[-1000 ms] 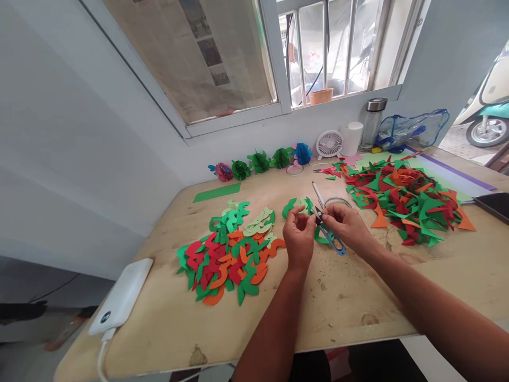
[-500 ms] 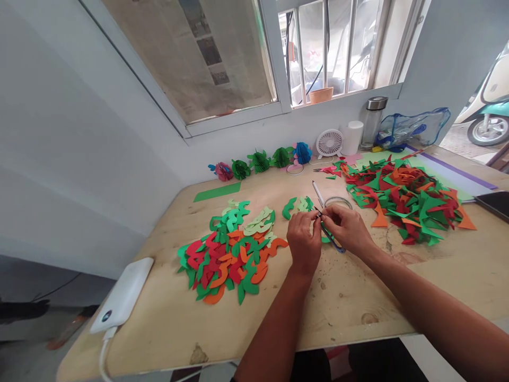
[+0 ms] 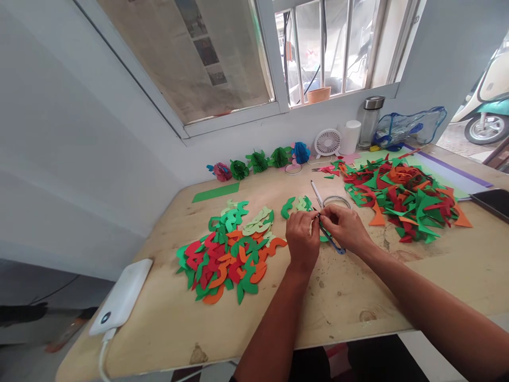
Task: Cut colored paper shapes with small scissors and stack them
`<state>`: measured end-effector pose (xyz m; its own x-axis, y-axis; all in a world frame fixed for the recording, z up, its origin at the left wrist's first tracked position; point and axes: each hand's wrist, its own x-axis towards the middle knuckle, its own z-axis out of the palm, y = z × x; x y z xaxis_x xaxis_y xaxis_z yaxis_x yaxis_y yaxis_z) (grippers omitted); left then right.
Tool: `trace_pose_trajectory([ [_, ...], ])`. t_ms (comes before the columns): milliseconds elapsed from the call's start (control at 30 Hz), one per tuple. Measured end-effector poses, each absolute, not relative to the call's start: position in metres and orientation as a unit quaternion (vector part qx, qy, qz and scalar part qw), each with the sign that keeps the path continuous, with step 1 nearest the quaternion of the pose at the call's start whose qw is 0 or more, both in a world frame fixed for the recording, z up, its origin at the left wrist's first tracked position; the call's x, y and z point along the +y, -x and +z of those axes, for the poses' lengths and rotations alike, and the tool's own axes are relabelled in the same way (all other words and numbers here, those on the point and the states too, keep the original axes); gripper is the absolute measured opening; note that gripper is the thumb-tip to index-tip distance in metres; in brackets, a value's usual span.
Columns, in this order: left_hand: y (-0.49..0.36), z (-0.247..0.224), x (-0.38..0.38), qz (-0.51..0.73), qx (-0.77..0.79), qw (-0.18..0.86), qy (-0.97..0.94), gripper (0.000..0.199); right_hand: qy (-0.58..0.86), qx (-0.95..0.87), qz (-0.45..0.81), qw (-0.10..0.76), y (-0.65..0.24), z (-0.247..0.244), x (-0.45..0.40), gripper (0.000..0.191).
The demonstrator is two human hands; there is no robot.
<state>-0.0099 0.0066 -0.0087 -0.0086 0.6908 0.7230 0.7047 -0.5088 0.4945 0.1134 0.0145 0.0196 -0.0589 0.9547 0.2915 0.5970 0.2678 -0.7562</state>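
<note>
My left hand and my right hand meet fingertip to fingertip above the table, both closed in a pinch. A tiny dark thing shows between their fingertips, too small to name. Just beneath my right hand lies a slim dark tool with a blue end; whether the fingers touch it I cannot tell. Green paper cutouts sit just beyond my left hand, and another green piece is partly hidden below. Past my right hand are a white pen and a thin ring like a tape roll.
Curved paper cutouts form a pile on the left. Red, green and orange scraps heap up on the right. Paper figures, a small fan and a bottle line the wall. A power bank lies at the left edge.
The view has shifted very slightly. Both hands stay pinched together in the same spot, with only a tiny movement of the fingers.
</note>
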Motion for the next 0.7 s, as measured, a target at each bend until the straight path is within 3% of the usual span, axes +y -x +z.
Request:
trace_pose_trajectory([
  [700, 0.0101, -0.0083, 0.0062, -0.498, -0.504, -0.022, 0.705, 0.012, 0.563, -0.692, 0.22, 0.394, -0.1137, 0.019, 0.016, 0.012],
])
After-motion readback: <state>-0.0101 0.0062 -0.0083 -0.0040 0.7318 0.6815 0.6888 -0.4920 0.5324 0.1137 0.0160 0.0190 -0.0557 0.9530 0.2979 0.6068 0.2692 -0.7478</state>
